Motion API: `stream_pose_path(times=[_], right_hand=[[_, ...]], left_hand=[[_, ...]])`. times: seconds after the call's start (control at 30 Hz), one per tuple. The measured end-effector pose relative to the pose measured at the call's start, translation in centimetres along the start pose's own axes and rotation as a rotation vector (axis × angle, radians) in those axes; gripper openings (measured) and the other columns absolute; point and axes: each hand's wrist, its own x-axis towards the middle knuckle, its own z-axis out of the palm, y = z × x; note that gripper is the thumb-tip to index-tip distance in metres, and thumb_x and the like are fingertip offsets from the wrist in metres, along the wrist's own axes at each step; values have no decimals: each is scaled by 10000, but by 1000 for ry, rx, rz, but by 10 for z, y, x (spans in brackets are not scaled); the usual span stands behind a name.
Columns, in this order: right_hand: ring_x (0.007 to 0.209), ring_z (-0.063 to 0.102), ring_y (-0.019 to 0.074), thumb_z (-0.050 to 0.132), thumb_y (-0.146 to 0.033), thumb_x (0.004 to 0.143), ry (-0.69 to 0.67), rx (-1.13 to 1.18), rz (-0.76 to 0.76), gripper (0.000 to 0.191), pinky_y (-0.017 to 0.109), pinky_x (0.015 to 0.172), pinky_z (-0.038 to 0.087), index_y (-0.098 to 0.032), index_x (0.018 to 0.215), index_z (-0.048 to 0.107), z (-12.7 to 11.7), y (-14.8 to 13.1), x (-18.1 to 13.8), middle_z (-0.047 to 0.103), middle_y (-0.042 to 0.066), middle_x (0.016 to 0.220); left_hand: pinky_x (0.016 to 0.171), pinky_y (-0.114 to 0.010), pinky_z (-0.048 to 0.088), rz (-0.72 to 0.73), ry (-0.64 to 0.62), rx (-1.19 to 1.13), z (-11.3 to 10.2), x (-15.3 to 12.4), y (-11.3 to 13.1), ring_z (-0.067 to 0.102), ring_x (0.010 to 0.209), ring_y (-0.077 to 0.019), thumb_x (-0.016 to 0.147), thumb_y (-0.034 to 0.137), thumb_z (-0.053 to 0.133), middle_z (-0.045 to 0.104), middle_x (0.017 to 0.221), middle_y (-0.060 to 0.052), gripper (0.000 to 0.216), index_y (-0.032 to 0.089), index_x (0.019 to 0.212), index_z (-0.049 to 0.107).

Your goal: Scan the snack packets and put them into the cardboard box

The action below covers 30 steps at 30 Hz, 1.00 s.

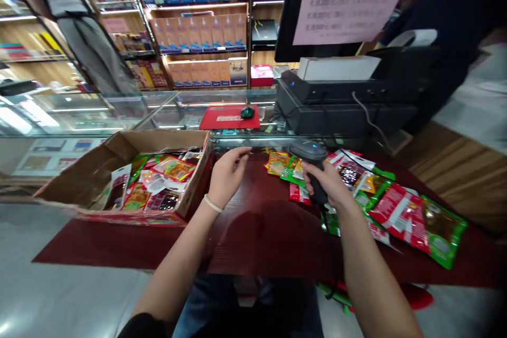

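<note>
My right hand (325, 182) is wrapped around the handle of a black barcode scanner (310, 151), which shows a small blue light on top. Below and beside it lie several food packets (401, 212) in red, green and yellow wrappers. My left hand (231, 173), with a pale band at the wrist, hovers over the dark red table (253, 237). Its fingers are loosely bent and apart, and I see nothing in them. Just left of that hand stands an open cardboard box (198, 174) with more packets (160, 182) inside.
Behind the table is a glass counter (186, 103) with a red mouse pad (209, 118) and a black mouse (247, 112). A monitor (285, 37) with a pink paper notice stands above dark machines (348, 116). Someone in dark clothing (439, 26) is at the far right. Boxed goods (200, 34) fill the back shelves.
</note>
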Motion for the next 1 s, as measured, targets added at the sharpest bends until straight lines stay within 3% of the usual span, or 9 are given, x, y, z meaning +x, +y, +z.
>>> stream_pose_path(times=[0.23,0.47,0.63,0.7,0.8,0.87,1.0], right_hand=[[364,456,92,707,-520,755,144,5,47,371,221,329,387,-228,781,479,-37,9,0,517,-59,542],[392,456,98,710,-509,757,214,63,42,368,229,342,396,-249,836,462,-49,9,1,524,-57,566],[380,450,104,716,-524,736,241,49,57,386,234,330,387,-254,863,469,-47,8,3,523,-57,543],[367,454,108,726,-518,723,244,58,66,396,238,320,386,-252,864,467,-47,9,5,520,-64,527],[353,452,110,731,-504,725,242,76,65,383,243,306,376,-248,852,476,-46,11,7,518,-64,519],[357,456,110,729,-505,729,233,83,65,374,245,310,380,-247,845,484,-45,12,7,521,-59,527],[365,457,100,727,-509,729,219,85,60,373,239,333,391,-245,852,494,-37,11,4,521,-64,549]], left_hand=[[867,-302,516,-199,-130,-221,106,8,-37,670,945,-183,894,243,534,714,1058,-57,238,207,1099,650],[881,-306,490,-151,-332,-182,171,22,-40,643,976,-198,860,230,565,692,1088,-80,238,185,1073,658],[966,-403,434,-134,-490,44,212,32,-37,583,1120,-308,775,416,685,625,1184,-193,576,112,1250,567],[957,-425,427,-152,-556,153,222,32,-38,580,1117,-343,714,412,743,624,1158,-211,672,101,1277,546],[896,-395,452,-191,-646,184,222,31,-41,614,1046,-333,695,332,757,659,1079,-185,604,120,1230,571],[829,-374,470,-220,-658,141,213,29,-44,638,966,-314,721,311,726,681,1012,-160,480,133,1150,602],[762,-329,469,-252,-515,-10,173,15,-56,638,865,-255,776,275,647,694,922,-99,241,161,987,639]])
